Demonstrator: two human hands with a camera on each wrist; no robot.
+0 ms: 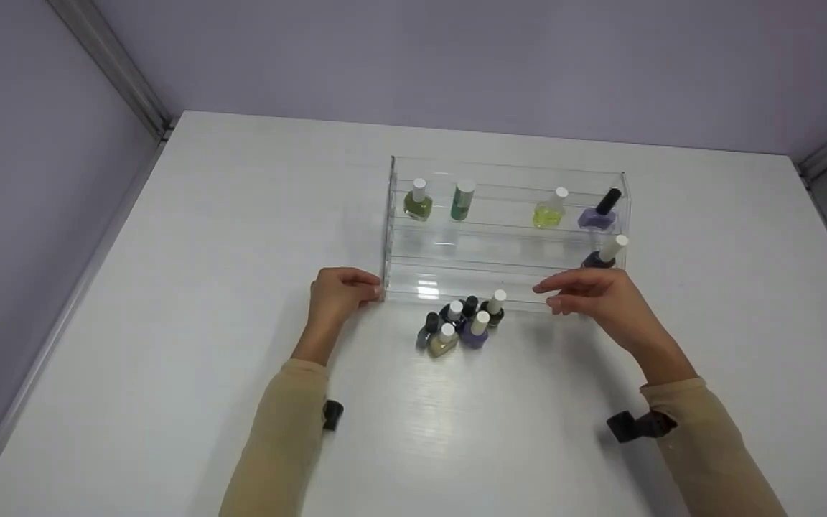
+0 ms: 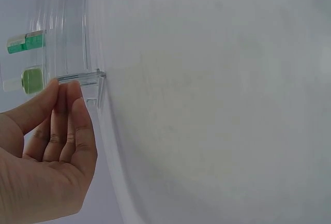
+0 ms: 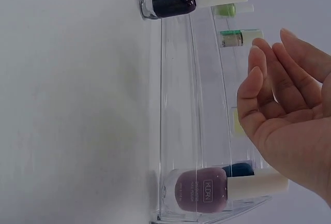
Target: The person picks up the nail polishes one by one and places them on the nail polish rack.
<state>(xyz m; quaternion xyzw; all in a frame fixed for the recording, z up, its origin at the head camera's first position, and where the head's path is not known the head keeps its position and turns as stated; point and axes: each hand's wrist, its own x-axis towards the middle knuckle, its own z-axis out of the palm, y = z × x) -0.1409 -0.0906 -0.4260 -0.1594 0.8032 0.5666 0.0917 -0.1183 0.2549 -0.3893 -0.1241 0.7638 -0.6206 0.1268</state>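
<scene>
My left hand (image 1: pixel 336 293) pinches the front left corner of a clear acrylic tiered rack (image 1: pixel 474 278); the left wrist view has thumb and fingertips meeting at its side panel (image 2: pixel 83 77). Over the rack's right front, my right hand (image 1: pixel 598 296) hovers with loosely bent fingers and holds nothing. Below it, in the right wrist view, a mauve nail polish bottle (image 3: pixel 201 190) with a white cap stands on the front tier, hidden by the hand in the head view. A dark blue bottle (image 1: pixel 599 259) stands one tier behind.
On the upper tier stand an olive bottle (image 1: pixel 418 207), a green one (image 1: pixel 461 205), a yellow one (image 1: pixel 548 215) and a lilac one (image 1: pixel 597 219). Several more bottles, among them a beige one (image 1: pixel 442 346), cluster on the white table (image 1: pixel 413 445) before the rack.
</scene>
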